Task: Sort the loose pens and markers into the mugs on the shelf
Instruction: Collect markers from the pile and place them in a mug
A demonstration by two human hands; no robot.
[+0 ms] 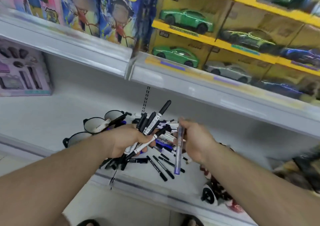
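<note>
My left hand (127, 141) grips a bundle of black-capped white markers (152, 123) that fan out upward above the shelf. My right hand (197, 141) pinches a blue transparent pen (178, 154) that hangs downward. Under both hands lies a pile of loose pens and markers (164, 158) on the white shelf (43, 122). Three black-rimmed mugs stand left of the pile: one (113, 116) at the back, one (95, 124) holding a white marker, one (76, 139) nearest, partly behind my left forearm.
An upper shelf edge (190, 85) overhangs the work area. Boxed toy cars (187, 20) fill the upper right. A purple boxed set (22, 71) stands at the left back. A black and white toy (210, 194) sits at the shelf's front right.
</note>
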